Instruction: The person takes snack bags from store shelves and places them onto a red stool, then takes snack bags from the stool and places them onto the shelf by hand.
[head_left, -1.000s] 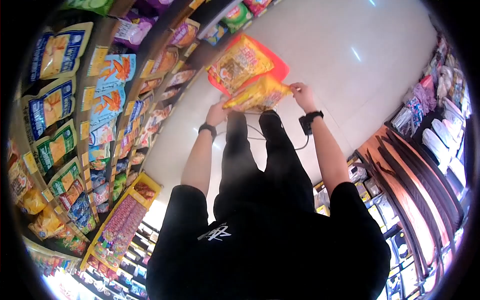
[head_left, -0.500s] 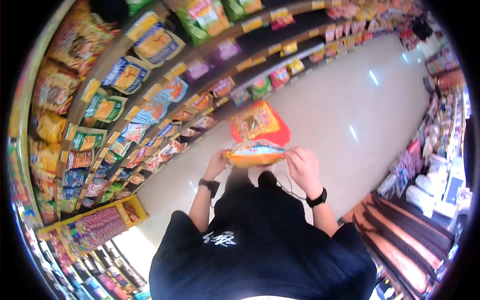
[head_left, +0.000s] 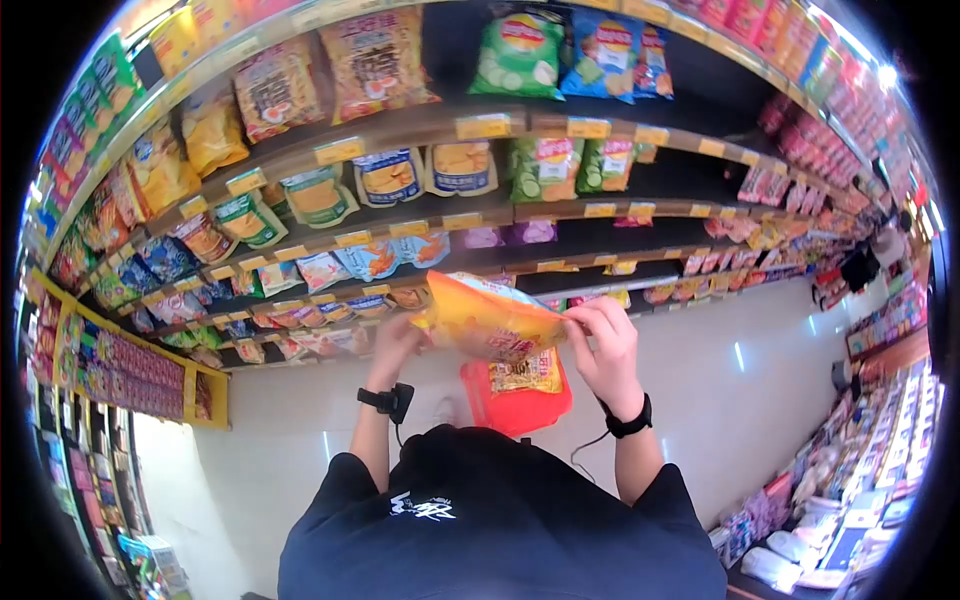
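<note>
A yellow-orange snack bag (head_left: 492, 318) is stretched between my two hands in front of my chest, its bluish-white side facing up. My left hand (head_left: 395, 348) is closed on the bag's left end; its fingers are partly blurred. At the opposite corner, my right hand (head_left: 607, 350) pinches the bag between thumb and fingers. Below the bag, a red basket (head_left: 515, 412) stands on the floor. Another yellow snack bag (head_left: 530, 373) lies in this basket, partly covered by the one I hold.
Ahead, a curved-looking store shelf (head_left: 440, 215) carries rows of snack bags, including green chip bags (head_left: 520, 52) and blue pouches (head_left: 388, 178). A yellow display rack (head_left: 205, 398) stands at left. More goods (head_left: 800, 530) line the right side of the tiled floor (head_left: 700, 400).
My view has swung up and towards the shelf. The held bag has risen and tilted, showing its yellow-orange face, and both hands still grip it. The red basket now appears lower in view.
</note>
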